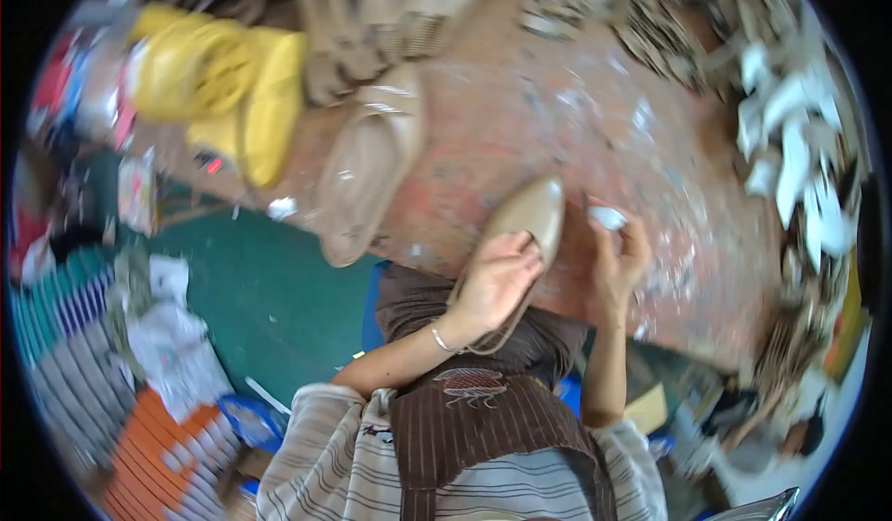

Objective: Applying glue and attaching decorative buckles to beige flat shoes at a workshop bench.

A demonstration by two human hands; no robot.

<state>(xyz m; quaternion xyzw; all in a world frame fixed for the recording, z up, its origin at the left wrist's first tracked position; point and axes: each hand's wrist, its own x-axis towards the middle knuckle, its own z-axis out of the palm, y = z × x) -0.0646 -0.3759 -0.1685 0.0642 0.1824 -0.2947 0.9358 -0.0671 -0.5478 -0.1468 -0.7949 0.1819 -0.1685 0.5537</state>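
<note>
A beige pointed-toe shoe [537,207] lies at the table's near edge, its toe pointing away from me. My left hand [502,279] is curled at the shoe's opening, fingertips against its upper rim. A thin strap or edging loops down below that wrist. Just right of the toe, my right hand [621,259] is raised with thumb and fingers pinching a small white piece [609,217]. Something dark and thin shows beside that thumb, too blurred to name. Another beige shoe-shaped piece [358,172] lies farther left on the table.
Yellow shoe-last-like blocks [269,103] stand at the table's left. Beige shoe parts [390,19] are heaped at the back, brown cut pieces [655,42] and white pieces [804,140] at the right. Striped fabric-like stacks [153,456] sit on the green floor [269,289].
</note>
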